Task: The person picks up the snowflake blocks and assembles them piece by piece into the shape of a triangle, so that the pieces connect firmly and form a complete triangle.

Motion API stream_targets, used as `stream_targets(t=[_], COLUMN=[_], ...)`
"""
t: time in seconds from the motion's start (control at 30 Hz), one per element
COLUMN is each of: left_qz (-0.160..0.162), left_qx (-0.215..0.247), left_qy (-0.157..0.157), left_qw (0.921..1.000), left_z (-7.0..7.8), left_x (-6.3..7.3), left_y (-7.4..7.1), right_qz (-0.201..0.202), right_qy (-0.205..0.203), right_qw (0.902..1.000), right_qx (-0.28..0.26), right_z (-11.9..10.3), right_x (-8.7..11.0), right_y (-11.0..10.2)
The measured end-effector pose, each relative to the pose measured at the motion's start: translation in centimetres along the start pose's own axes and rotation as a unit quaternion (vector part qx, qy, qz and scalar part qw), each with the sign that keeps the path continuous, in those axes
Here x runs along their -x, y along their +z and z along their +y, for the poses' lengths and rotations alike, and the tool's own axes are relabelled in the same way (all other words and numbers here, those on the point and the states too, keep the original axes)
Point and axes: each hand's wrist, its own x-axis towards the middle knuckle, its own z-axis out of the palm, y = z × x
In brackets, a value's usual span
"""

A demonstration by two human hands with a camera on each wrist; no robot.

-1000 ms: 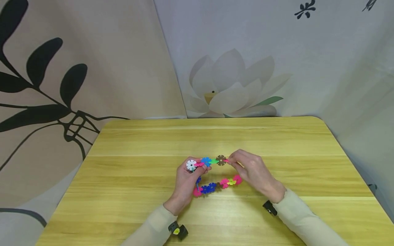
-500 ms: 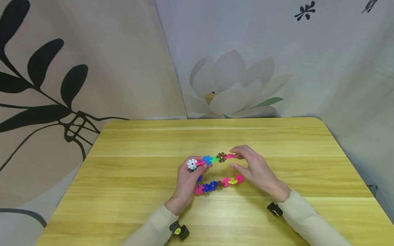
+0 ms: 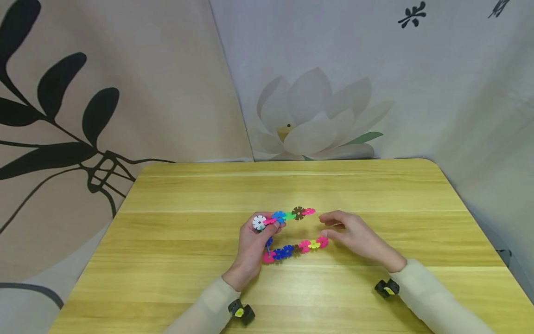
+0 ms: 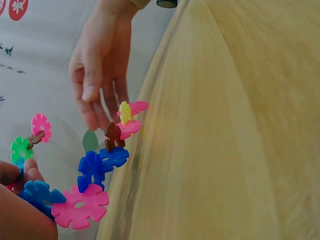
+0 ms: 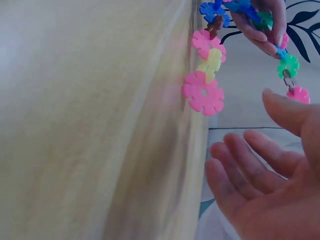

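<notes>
A chain of interlocking plastic snowflake discs bends into a U that gapes to the right. My left hand (image 3: 252, 246) pinches it at its left bend, thumb over the discs near a white disc (image 3: 259, 222) and a light blue disc (image 3: 279, 216). The upper arm of the chain ends in a pink disc (image 3: 308, 211) beyond a brown disc (image 3: 298, 213). Along the lower arm run dark blue discs (image 3: 283, 252), a yellow disc (image 4: 125, 113) and a pink end disc (image 5: 203, 93). My right hand (image 3: 354, 234) is held off the chain's two ends, fingers loosely bent, holding nothing.
A wooden table (image 3: 187, 195) lies under both hands. Behind it hangs a pale cloth (image 3: 333, 55) printed with leaves and a large flower. A small black camera (image 3: 242, 311) sits at the left wrist, another wrist camera (image 3: 387, 288) at the right.
My right hand has let go of the pink disc at the upper end and drawn away to the right. The left hand keeps its hold on the chain, nearly still.
</notes>
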Motion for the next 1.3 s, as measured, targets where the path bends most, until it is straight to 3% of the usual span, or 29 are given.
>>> stream_targets(t=[0.37, 0.6, 0.73, 0.97, 1.17, 1.3], left_qz=[0.010, 0.015, 0.018, 0.038, 0.058, 0.071], left_qx=[0.009, 0.018, 0.027, 0.065, 0.109, 0.147], left_qy=[-0.008, -0.021, -0.034, -0.055, -0.078, -0.077], left_qw=[0.9999, 0.9995, 0.9989, 0.9956, 0.9892, 0.9835], left_z=[-0.1, -0.1, -0.2, -0.3, -0.4, -0.5], left_x=[-0.2, -0.2, -0.3, -0.7, -0.9, -1.0], left_y=[-0.2, -0.3, -0.5, -0.6, -0.6, -0.5], right_qz=[-0.082, -0.085, -0.089, -0.083, -0.065, -0.029], right_qy=[0.035, 0.044, 0.043, 0.057, 0.105, 0.124], right_qw=[0.9960, 0.9953, 0.9951, 0.9904, 0.9657, 0.9510], right_qx=[-0.003, 0.017, 0.002, -0.095, -0.228, -0.282], right_z=[0.5, 0.5, 0.5, 0.6, 0.2, -0.4], right_x=[0.1, -0.1, -0.2, -0.3, -0.5, -0.7], right_y=[-0.2, 0.3, 0.4, 0.4, 0.6, 1.1])
